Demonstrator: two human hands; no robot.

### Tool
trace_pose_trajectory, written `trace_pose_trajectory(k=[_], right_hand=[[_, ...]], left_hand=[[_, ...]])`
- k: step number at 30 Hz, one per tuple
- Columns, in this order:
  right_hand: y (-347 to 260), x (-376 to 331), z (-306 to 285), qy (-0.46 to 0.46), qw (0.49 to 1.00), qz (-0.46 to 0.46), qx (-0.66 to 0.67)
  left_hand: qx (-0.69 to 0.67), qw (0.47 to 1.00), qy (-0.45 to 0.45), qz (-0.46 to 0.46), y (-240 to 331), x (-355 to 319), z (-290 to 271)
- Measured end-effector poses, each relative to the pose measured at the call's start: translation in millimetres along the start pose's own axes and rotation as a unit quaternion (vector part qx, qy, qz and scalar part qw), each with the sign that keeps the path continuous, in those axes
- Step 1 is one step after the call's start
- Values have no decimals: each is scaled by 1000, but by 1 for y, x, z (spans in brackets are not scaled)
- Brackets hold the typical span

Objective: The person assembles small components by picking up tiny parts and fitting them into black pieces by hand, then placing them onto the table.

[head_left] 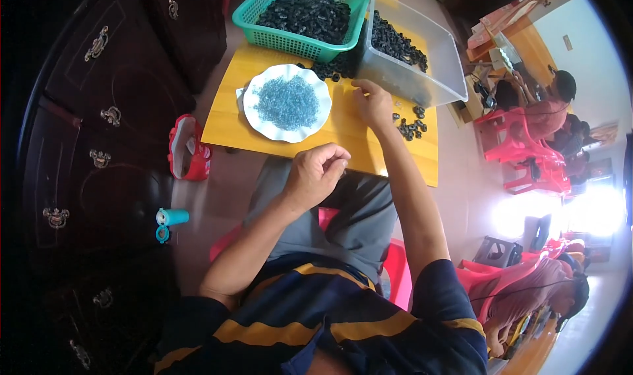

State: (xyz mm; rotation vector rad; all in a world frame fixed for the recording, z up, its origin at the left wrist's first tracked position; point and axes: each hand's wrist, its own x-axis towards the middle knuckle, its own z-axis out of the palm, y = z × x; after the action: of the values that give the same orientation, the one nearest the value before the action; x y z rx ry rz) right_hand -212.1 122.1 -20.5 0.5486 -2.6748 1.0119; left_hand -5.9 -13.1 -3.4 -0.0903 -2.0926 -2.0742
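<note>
My left hand (pixel 315 175) hovers over the table's front edge, its fingers curled in and the thumb pressed to them. Whatever it may hold is too small to make out. Farther forward, my right hand (pixel 374 105) is above the tabletop with fingers bent together, just in front of a heap of small black ring-like parts (pixel 339 67); its fingertips show no clear object. To the left stands a white plate with a wavy rim (pixel 251 116), holding many small clear bluish pieces (pixel 287 103). Beside my right wrist lies a loose group of black parts (pixel 412 130).
A green plastic basket (pixel 300 44) and a clear plastic bin (pixel 402 82), both with black parts, stand at the back of the yellow table (pixel 224 121). A red bag (pixel 190 152) and a turquoise bottle (pixel 175 217) are on the floor at left. Other people sit on pink chairs (pixel 504 141) at right.
</note>
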Motion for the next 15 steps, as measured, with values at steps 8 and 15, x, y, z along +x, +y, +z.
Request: trace_pose_trajectory(k=[8,15], right_hand=[[-14,15,21,9,992,-40,-122],[-7,4,13,-5,990,-29,-137]], left_hand=[[9,1000,-2,-2,4,1,1],[11,1000,3,20,0,2,1]])
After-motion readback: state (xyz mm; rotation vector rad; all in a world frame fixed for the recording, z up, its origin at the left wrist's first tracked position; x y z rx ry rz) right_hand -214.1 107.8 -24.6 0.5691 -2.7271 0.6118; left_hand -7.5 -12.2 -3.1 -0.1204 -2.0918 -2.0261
